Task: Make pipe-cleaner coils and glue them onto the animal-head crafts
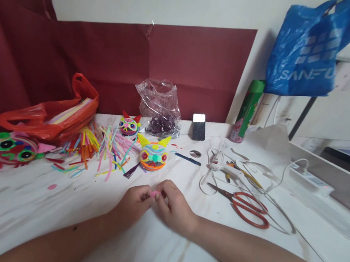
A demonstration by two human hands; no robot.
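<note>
Marble-patterned tabletop [74,212] fills the lower frame; at the centre, left hand [136,200] and right hand [174,204] pinch one small pink piece [154,194].

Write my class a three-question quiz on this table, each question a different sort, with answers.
1. True or false: the left hand and right hand both touch the small pink piece.
2. Which colour handles do the scissors have? A) blue B) green C) red
3. Fill the gap: the craft head nearest the hands has ____ ears.

Key: 1 true; 2 C; 3 yellow.
</note>
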